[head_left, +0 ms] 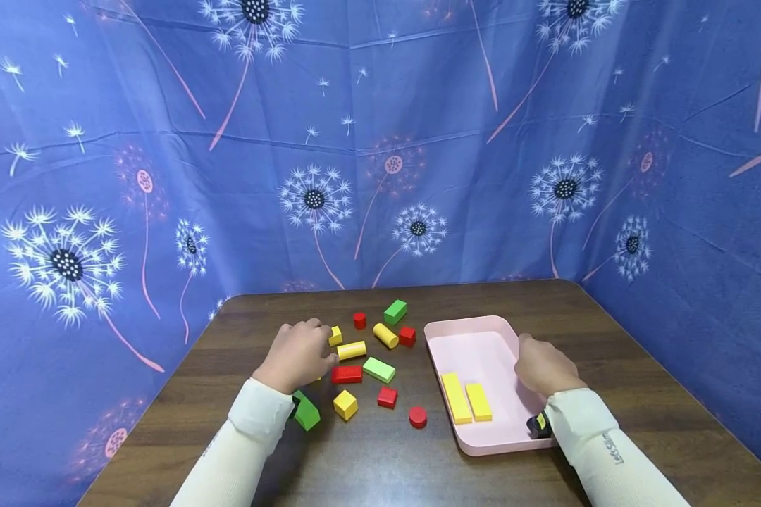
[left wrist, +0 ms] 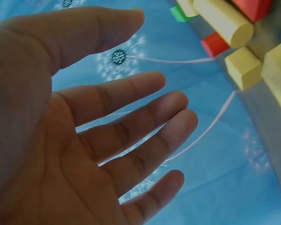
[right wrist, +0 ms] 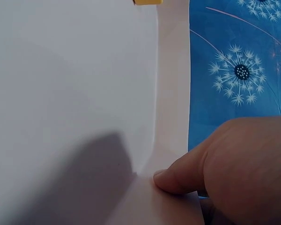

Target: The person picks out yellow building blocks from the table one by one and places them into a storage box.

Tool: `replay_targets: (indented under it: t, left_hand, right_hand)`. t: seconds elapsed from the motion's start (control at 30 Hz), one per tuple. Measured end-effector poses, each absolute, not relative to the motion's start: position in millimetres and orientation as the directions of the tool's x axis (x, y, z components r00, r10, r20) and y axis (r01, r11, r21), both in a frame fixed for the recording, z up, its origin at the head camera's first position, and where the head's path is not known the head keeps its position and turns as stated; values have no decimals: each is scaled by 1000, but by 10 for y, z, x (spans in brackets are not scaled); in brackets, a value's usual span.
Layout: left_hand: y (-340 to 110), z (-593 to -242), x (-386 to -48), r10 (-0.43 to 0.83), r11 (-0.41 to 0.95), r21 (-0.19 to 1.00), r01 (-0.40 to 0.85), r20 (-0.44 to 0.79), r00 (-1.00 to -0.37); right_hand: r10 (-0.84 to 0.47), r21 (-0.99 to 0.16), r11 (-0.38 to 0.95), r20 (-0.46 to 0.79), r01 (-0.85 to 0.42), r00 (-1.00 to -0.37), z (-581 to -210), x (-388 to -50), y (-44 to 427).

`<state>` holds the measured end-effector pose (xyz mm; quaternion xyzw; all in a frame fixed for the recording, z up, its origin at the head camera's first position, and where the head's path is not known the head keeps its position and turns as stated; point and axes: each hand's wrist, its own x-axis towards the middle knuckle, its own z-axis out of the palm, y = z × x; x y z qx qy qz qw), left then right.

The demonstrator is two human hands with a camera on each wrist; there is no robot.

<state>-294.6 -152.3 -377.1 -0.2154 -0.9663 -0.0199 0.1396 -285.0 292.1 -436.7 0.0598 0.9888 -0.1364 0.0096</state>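
My left hand (head_left: 299, 354) hovers over the left part of a scatter of toy blocks. Its fingers are spread and relaxed in the left wrist view, and the palm (left wrist: 51, 159) holds nothing. Nearest to it are a yellow cylinder (head_left: 351, 351), a yellow cube (head_left: 335, 336) and a red block (head_left: 347, 374). At the right, my right hand (head_left: 548, 366) grips the rim of a pink tray (head_left: 471, 448), the thumb (right wrist: 175, 180) against the inside of the wall. Two yellow rectangular blocks (head_left: 456, 398) lie side by side in the tray's left half.
Around the middle of the brown table (head_left: 368, 472) lie a light green block (head_left: 378, 370), a green block (head_left: 396, 311), a second yellow cylinder (head_left: 385, 336) and a red disc (head_left: 418, 417). By the left wrist sits a dark green block (head_left: 307, 412). A blue dandelion-print cloth (head_left: 380, 141) hangs behind.
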Motion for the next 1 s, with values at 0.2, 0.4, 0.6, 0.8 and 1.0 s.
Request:
replay_targets:
  t: [0.2, 0.4, 0.6, 0.8, 1.0]
  left_hand:
    - [-1554, -3903, -2945, 403, 912, -36, 409, 267, -875]
    - [-1551, -4030, -2984, 419, 902, -38, 430, 313, -852]
    - [-1545, -4100, -3015, 415, 905, -46, 422, 312, -855]
    - [-1504, -4135, -3026, 413, 907, -28, 420, 253, -875]
    - [-1500, -4154, -3027, 402, 913, -14, 408, 215, -890]
  right_hand:
    - [112, -265, 957, -33, 117, -993, -4376, -2870, 2888]
    - [109, -269, 956, -33, 114, -993, -4383, -2870, 2890]
    - [116, -275, 953, -49, 125, -992, -4385, -2867, 2892]
    - [115, -282, 951, -59, 127, -992, -4392, -2848, 2954]
    - [111, -278, 953, -58, 123, -992, -4392, -2879, 2952]
